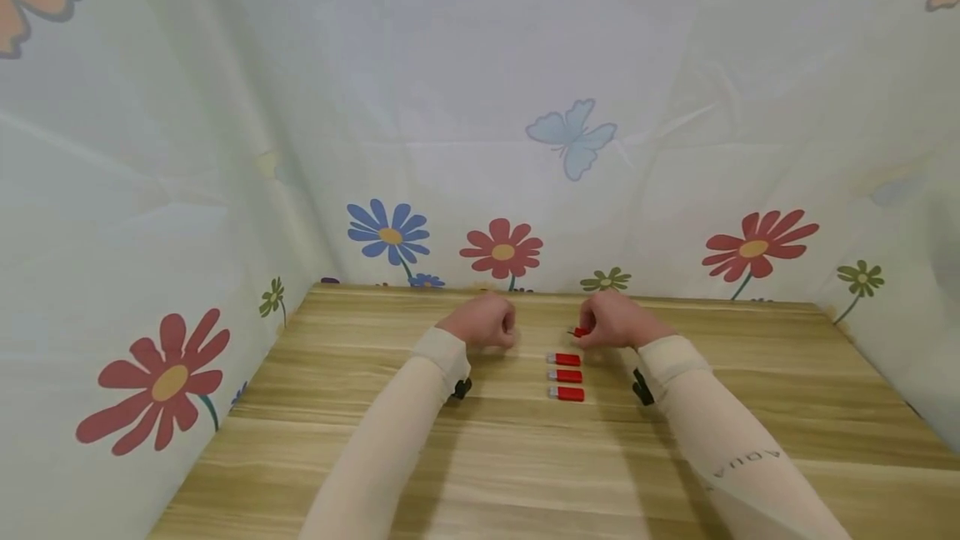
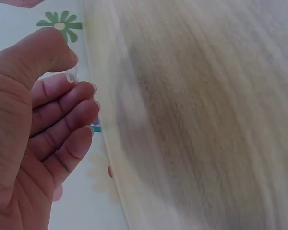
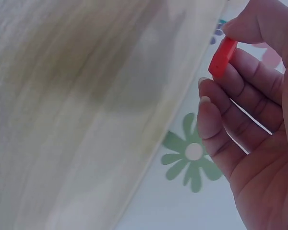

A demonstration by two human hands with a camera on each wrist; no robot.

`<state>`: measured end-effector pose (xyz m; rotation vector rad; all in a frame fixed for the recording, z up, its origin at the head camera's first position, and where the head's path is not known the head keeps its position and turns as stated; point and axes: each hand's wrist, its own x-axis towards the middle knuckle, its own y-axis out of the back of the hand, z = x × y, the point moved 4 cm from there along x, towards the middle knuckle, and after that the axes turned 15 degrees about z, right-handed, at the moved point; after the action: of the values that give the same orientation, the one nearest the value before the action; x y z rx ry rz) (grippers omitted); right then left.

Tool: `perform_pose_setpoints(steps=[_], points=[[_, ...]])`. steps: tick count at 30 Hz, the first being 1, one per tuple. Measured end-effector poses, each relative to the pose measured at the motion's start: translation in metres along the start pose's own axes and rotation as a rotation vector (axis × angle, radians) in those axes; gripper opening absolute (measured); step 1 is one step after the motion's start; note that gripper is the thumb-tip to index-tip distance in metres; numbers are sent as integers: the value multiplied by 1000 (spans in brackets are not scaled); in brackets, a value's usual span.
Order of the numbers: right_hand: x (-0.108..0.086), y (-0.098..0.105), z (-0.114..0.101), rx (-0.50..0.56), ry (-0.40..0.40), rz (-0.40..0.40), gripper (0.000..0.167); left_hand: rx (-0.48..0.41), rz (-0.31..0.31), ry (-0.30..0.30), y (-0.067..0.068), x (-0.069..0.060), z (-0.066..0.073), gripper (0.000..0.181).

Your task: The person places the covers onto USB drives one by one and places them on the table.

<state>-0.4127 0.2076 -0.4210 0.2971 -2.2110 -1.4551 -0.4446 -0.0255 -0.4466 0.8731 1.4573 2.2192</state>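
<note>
My right hand (image 1: 617, 320) pinches a red USB flash drive (image 3: 222, 57) between thumb and index finger, just above the far part of the table. Its narrow end points left in the head view. Opposite it, my left hand (image 1: 483, 321) holds a small clear piece, seemingly a cap (image 2: 72, 74), between thumb and index finger, with the other fingers loosely bent. A gap separates the two hands. Nearer to me lie three more red flash drives in a column: a far one (image 1: 564, 359), a middle one (image 1: 566, 376) and a near one (image 1: 567, 394), their pale ends facing left.
The wood-grain table (image 1: 510, 457) ends at a back edge just beyond both hands. A white curtain (image 1: 450, 65) printed with flowers and butterflies rises behind it and along the sides. Dark wrist straps or mounts show under both sleeves.
</note>
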Motion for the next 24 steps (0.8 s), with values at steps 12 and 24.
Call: perform_pose_setpoints(steps=[12,24], points=[[-9,14,-20,24,17,-18,11,-94,35,23,31,-16,15,3],[-23,18,-48,60,10,-20,13,-97,33,41,40,-27,21,10]])
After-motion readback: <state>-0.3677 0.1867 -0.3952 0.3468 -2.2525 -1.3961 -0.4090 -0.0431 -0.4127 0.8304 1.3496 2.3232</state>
